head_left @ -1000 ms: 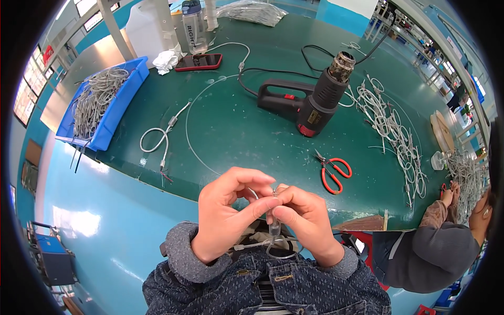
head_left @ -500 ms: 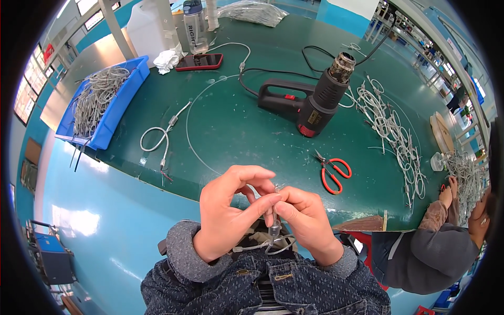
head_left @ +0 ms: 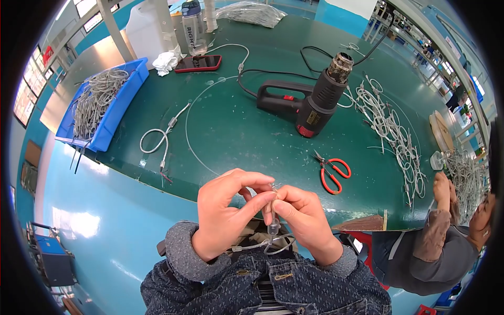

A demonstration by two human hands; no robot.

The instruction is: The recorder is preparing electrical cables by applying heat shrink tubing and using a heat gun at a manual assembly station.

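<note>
— What lay before the person, biggest first?

— A green table (head_left: pixel 252 126) filled the view. On it stood a blue bin (head_left: pixel 116 113) of grey cable pieces at the left, a black heat gun (head_left: pixel 310 100) in the middle, and a spread of white looped cables (head_left: pixel 391 131) at the right. Smaller were red-handled scissors (head_left: pixel 332 170), a red phone (head_left: pixel 198 63), and one looped cable (head_left: pixel 157 142) near the front edge.

— And the hands?

— Both were raised just in front of the table's near edge, over the denim jacket. The left hand (head_left: pixel 226 218) and right hand (head_left: pixel 302 220) met fingertip to fingertip, pinched closed on a small clear connector (head_left: pixel 273 227) at the end of a thin cable (head_left: pixel 257 245) that looped down below them.

— How would that step be done well?

— In my judgement, by holding the connector steady with one hand while the other fed or seated the wire straight, keeping the loop slack so it did not tug.

— What could not be made out?

— The fingers covered the joint itself, so whether the wire sat inside the connector was unclear. A co-worker (head_left: pixel 446 252) at the right was cut off by the rim.
</note>
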